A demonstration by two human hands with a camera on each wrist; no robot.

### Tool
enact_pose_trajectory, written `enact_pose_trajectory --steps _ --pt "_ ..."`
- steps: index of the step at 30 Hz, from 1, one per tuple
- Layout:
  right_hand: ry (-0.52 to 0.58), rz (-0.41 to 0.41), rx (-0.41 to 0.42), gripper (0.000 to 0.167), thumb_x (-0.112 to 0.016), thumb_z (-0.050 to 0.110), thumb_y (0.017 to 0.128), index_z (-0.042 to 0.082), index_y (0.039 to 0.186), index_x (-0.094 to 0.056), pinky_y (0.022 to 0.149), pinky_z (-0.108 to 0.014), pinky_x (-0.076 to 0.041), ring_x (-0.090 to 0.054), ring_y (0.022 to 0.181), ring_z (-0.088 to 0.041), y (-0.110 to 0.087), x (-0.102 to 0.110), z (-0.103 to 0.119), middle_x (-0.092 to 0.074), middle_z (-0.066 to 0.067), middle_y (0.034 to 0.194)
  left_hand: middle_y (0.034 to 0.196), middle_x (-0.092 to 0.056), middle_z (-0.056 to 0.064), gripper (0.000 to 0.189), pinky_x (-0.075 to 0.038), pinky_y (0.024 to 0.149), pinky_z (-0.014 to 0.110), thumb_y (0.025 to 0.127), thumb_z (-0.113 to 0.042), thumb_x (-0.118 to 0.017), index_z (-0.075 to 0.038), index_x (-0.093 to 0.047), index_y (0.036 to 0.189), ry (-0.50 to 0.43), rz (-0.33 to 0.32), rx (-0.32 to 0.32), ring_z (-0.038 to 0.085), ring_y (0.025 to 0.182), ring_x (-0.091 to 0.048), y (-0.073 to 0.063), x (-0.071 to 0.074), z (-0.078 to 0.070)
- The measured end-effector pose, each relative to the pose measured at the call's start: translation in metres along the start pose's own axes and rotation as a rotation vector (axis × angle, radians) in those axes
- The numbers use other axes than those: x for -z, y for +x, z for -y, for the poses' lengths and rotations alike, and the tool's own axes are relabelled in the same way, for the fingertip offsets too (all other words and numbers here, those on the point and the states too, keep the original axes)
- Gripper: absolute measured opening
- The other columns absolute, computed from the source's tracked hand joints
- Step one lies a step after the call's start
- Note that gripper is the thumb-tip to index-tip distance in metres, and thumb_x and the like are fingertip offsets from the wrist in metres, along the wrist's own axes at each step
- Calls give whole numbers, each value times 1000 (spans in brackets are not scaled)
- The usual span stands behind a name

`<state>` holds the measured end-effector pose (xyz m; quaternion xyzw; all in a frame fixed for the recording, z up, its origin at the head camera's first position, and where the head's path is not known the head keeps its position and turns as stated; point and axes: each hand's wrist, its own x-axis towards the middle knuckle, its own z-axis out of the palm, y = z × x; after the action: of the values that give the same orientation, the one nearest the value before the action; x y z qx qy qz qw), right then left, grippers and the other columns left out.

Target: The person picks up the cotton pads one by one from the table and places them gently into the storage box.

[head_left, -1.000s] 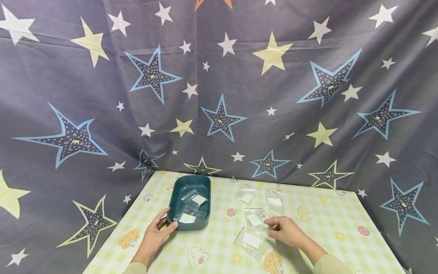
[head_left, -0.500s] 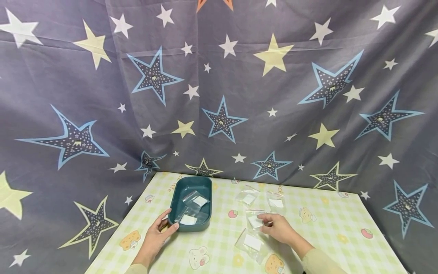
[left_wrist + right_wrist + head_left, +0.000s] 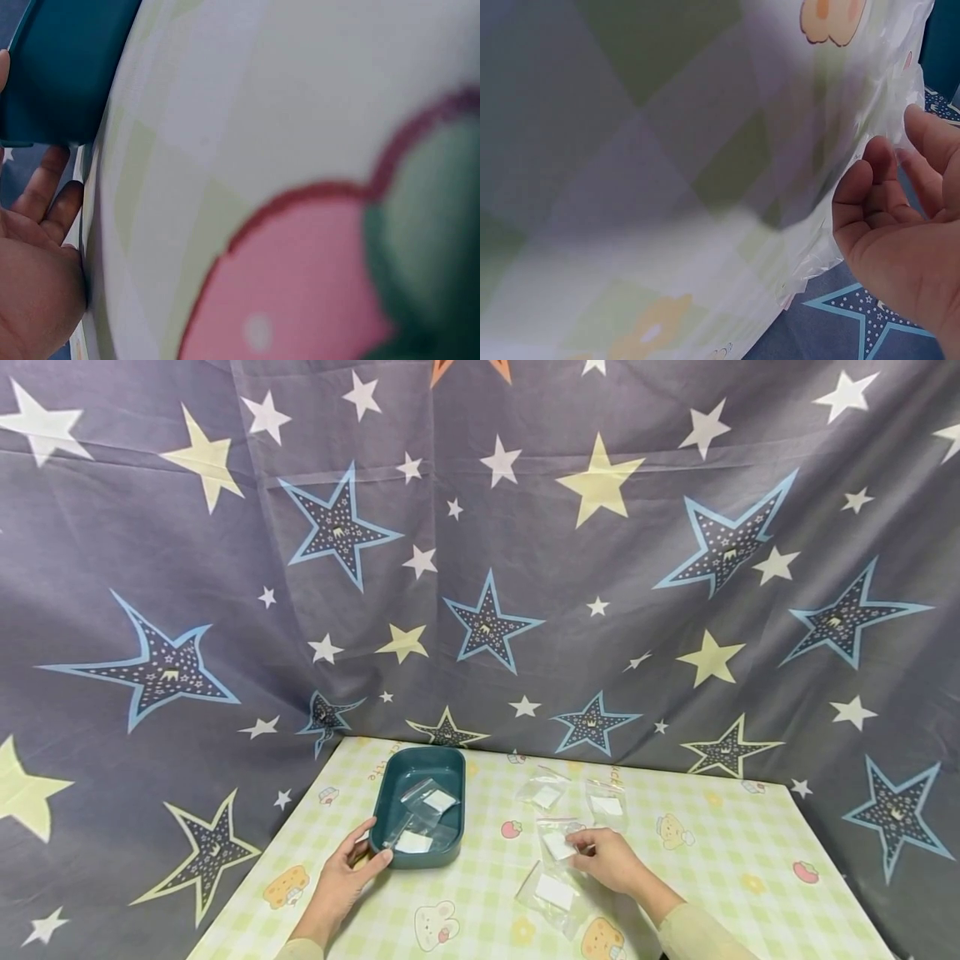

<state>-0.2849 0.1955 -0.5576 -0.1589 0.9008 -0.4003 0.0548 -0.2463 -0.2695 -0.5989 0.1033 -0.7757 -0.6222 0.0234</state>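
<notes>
My left hand (image 3: 337,881) holds the near left corner of a dark teal rectangular dish (image 3: 380,810), thumb at the near side and fingers along the left side. Inside the dish lie two clear zip bags (image 3: 415,842), each with a white piece in it. On the cloth, my right hand (image 3: 606,858) pinches the right side of another zip bag (image 3: 555,843), thumb and forefinger over its white piece. In the right wrist view, clear plastic (image 3: 904,101) shows just beyond the fingertips.
A zip bag (image 3: 553,893) lies nearer the front, and two more, a left bag (image 3: 543,789) and a right bag (image 3: 606,806), lie farther back. The checked tablecloth (image 3: 480,902) covers the table. A grey star-patterned curtain (image 3: 525,552) hangs behind.
My right hand has moved left onto the middle bag, and its fingers have closed at the bag's side. The left hand stays at the dish. The head view has shifted slightly.
</notes>
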Motion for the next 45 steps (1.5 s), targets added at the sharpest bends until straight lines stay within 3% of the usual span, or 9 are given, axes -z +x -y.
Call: enact_pose_trajectory --steps 13,24,35,45 --pt "-2 -65 -34 33 -78 5 92 -3 123 -77 68 -20 -56 -69 88 -16 4 4 7 -80 -15 112 155 -60 21 83 -55 98 20 92 -35 -86 -29 -44 164 2 -2 12 36 149 -53 0 0 2" --pt "41 -110 6 33 -77 10 96 -1 128 -76 71 -22 -57 -71 92 -18 13 8 22 -79 -16 122 157 -58 21 83 -56 96 19 93 -33 -86 -30 -44 164 -14 7 17 37 149 -53 0 0 1" --pt "75 -122 -5 33 -78 11 96 3 128 -77 69 -22 -56 -71 92 -18 27 -1 42 -79 -14 122 157 -58 21 82 -55 97 19 93 -34 -86 -31 -44 164 -7 5 13 37 149 -52 -1 0 1" --pt "143 -86 12 37 -77 13 98 4 133 -75 67 -23 -56 -71 89 -16 39 -19 64 -78 -16 125 156 -59 21 82 -55 99 21 92 -37 -86 -31 -45 164 13 1 7 37 149 -53 1 1 1"
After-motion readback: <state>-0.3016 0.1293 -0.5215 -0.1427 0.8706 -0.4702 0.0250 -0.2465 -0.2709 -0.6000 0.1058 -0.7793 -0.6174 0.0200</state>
